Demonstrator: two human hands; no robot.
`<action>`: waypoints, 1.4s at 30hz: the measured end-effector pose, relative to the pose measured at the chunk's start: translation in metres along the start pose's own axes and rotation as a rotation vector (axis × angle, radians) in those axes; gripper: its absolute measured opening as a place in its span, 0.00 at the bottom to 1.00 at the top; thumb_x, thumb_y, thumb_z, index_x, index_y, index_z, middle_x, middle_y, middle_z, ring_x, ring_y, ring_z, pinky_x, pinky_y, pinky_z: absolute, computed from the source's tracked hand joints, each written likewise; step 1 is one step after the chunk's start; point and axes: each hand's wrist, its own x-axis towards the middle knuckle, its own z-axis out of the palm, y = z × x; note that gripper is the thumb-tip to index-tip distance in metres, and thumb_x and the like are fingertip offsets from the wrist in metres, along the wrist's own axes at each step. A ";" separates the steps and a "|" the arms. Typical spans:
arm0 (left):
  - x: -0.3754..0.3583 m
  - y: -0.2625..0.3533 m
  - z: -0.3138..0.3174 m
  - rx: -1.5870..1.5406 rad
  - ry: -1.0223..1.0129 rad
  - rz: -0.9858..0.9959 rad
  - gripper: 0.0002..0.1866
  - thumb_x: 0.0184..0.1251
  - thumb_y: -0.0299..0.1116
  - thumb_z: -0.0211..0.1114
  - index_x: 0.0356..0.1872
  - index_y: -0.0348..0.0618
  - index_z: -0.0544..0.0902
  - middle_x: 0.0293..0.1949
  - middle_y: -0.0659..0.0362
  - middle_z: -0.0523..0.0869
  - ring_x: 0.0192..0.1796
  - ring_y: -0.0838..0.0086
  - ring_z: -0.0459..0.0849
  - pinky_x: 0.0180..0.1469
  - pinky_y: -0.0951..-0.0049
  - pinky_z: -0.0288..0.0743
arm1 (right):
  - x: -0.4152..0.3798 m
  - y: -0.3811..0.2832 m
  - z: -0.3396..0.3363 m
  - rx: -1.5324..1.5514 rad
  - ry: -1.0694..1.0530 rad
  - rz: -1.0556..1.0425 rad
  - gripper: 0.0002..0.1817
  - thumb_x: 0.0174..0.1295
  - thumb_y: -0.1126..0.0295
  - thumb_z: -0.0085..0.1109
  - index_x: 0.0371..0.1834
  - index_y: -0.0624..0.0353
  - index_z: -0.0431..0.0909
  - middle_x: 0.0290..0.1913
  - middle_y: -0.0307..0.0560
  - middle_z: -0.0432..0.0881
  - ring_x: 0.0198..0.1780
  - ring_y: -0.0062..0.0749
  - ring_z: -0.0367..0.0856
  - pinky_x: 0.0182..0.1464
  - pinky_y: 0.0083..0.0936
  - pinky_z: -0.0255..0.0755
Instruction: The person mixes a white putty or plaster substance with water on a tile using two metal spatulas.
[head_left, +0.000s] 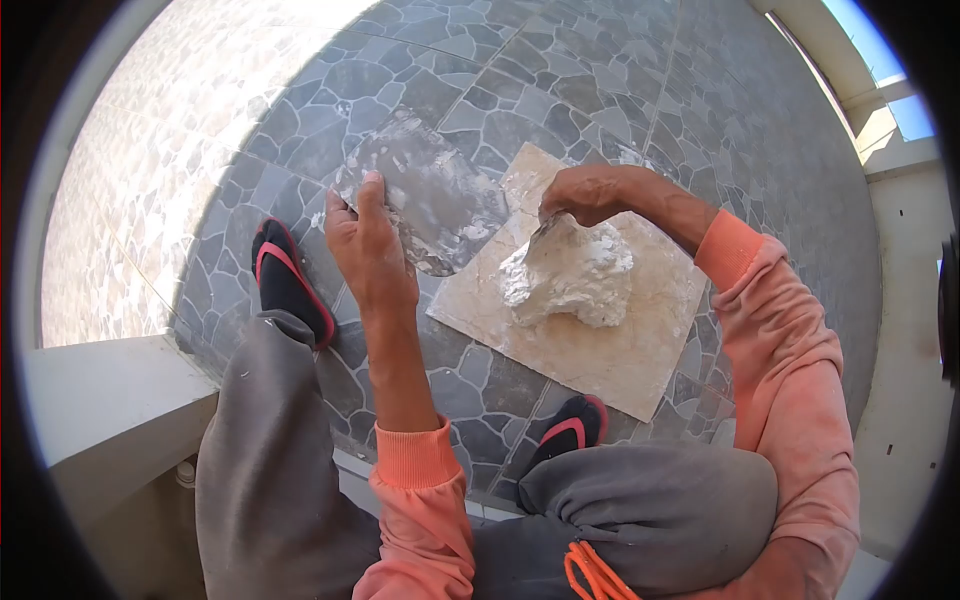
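My left hand (368, 240) is closed on the near left edge of a flat grey board (425, 190), with the thumb on top. White smears and crumbs cover the board's face. To its right, a mound of white plaster (580, 275) sits on a beige stone tile (620, 370) on the floor. My right hand (590, 193) is closed above the far left side of the mound, fingers pointing down. A thin putty knife (543, 238) shows partly below those fingers, its blade against the plaster; the handle is hidden in the hand.
The floor is grey crazy-pattern tile (330, 110), sunlit at the far left. My feet in black and red flip-flops (290, 280) flank the near side of the work. A pale ledge (120, 400) stands at left, a pale wall (910, 300) at right.
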 end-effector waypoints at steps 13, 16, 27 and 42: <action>-0.027 0.003 0.007 -0.063 0.051 0.022 0.19 0.69 0.31 0.64 0.53 0.29 0.71 0.36 0.59 0.81 0.35 0.77 0.84 0.36 0.77 0.82 | -0.140 -0.042 0.100 -0.358 0.412 0.054 0.19 0.58 0.80 0.57 0.53 0.54 0.81 0.38 0.41 0.81 0.46 0.35 0.80 0.53 0.33 0.71; -0.027 0.009 0.010 -0.047 0.060 0.021 0.31 0.69 0.31 0.64 0.63 0.21 0.60 0.36 0.58 0.81 0.35 0.78 0.82 0.36 0.79 0.79 | -0.099 -0.049 0.045 -0.334 0.337 0.087 0.23 0.53 0.87 0.55 0.51 0.53 0.82 0.42 0.43 0.85 0.49 0.36 0.81 0.52 0.33 0.71; -0.021 0.045 -0.001 -0.044 0.117 0.102 0.21 0.69 0.33 0.63 0.55 0.28 0.69 0.38 0.55 0.81 0.37 0.73 0.84 0.40 0.72 0.82 | 0.133 -0.100 0.061 -0.304 -0.009 -0.278 0.13 0.51 0.78 0.62 0.41 0.54 0.86 0.39 0.51 0.87 0.42 0.47 0.87 0.41 0.39 0.81; -0.030 0.034 -0.001 -0.136 0.008 0.154 0.16 0.70 0.30 0.64 0.49 0.30 0.70 0.32 0.61 0.80 0.30 0.81 0.81 0.30 0.81 0.77 | -0.014 -0.075 0.095 -0.671 -0.016 -0.417 0.09 0.63 0.63 0.56 0.27 0.52 0.80 0.34 0.39 0.80 0.43 0.32 0.79 0.48 0.33 0.70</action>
